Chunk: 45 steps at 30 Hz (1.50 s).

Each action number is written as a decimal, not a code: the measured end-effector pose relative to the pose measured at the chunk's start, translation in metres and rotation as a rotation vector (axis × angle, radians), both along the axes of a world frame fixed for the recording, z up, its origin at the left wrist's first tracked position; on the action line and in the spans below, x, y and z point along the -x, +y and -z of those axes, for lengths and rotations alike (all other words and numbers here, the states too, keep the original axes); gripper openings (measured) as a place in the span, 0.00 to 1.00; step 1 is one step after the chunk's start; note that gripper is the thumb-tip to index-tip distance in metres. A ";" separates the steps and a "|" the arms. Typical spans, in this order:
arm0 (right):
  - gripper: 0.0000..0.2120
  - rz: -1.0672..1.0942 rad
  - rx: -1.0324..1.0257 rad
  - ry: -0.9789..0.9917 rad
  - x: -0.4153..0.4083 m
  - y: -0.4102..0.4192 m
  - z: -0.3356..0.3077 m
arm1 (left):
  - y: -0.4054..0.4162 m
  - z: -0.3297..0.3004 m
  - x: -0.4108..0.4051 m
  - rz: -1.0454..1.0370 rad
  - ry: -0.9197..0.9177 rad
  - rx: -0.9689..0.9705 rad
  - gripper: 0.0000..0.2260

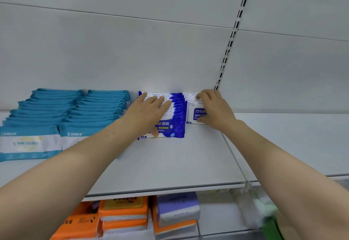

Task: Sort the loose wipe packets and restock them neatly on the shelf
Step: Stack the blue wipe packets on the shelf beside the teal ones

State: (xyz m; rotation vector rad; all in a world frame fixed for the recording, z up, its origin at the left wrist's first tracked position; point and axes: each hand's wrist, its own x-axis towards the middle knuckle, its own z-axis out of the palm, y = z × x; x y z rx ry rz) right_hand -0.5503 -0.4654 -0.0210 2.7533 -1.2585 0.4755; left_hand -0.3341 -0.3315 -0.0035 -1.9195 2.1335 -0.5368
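Note:
On the grey shelf (170, 164) a row of dark-blue alcohol wipe packets (176, 119) stands upright against the back wall. My left hand (149, 111) lies over the top of this row, fingers straight, thumb at the front packet's face. Just to its right stands a short row of smaller white 75% alcohol wipe packets (196, 114). My right hand (213, 107) grips that white row, fingers curled over the back and thumb on the front. Two rows of teal wipe packets (75, 111) fill the shelf's left side.
A slotted upright rail (229, 43) runs up the back wall right of the white packets. The shelf's front lip (160, 188) is near me. Below it sit orange tissue packs (122, 215) and a purple pack (177, 207). A blurred green-white item (264, 211) is at lower right.

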 end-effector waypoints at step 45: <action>0.21 0.221 -0.044 -0.034 0.450 0.209 -0.094 | 0.135 -0.053 0.468 -0.047 0.718 0.289 0.23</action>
